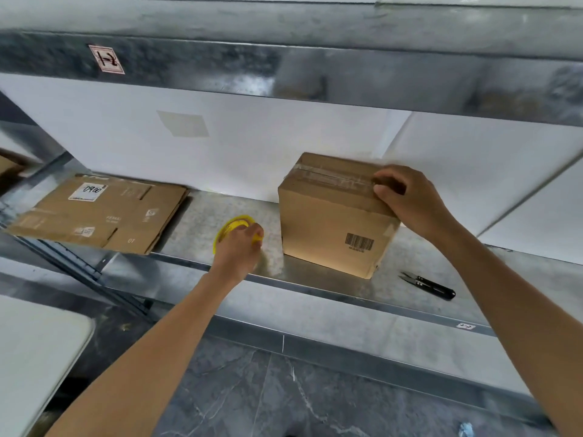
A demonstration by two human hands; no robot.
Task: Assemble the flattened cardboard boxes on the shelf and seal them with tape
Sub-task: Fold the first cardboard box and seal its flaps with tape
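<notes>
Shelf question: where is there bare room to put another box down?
Bare shelf lies between the flattened box and the taped box, though the left hand holds the tape roll there. Right of the snips is open too.

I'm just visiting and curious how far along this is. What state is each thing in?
Box: upright, assembled, top taped.
Flat cardboard: still folded flat on the shelf.
Tape roll: gripped by the left hand.
Right hand: pressing the box's top edge.
Snips: lying untouched.
</notes>
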